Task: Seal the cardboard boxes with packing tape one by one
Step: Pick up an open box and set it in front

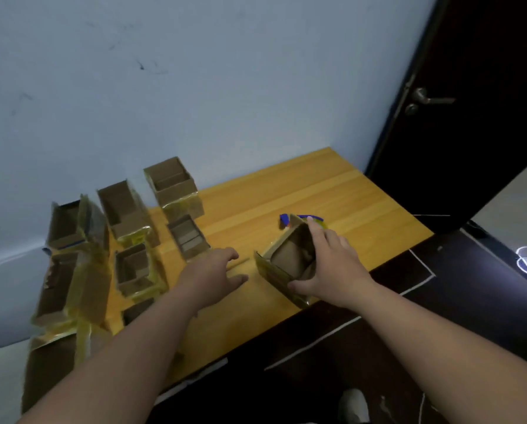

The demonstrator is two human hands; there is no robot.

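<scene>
My right hand (329, 264) grips a small open cardboard box (286, 261), tilted on its side on the wooden table (332, 191), thumb on the near flap and fingers over the far edge. Behind the box lies a blue tape dispenser (299, 218), mostly hidden by it. My left hand (216, 273) hovers flat and empty just left of the box, fingers stretched out over the tabletop. Several open cardboard boxes (172, 182) with yellowish tape on their flaps stand in rows on the table's left part.
A pale blue wall runs behind the table. A dark door (470, 102) with a metal handle (427, 101) stands at the right. The dark floor with white lines lies below the table's near edge. A white shoe (354, 405) shows at the bottom.
</scene>
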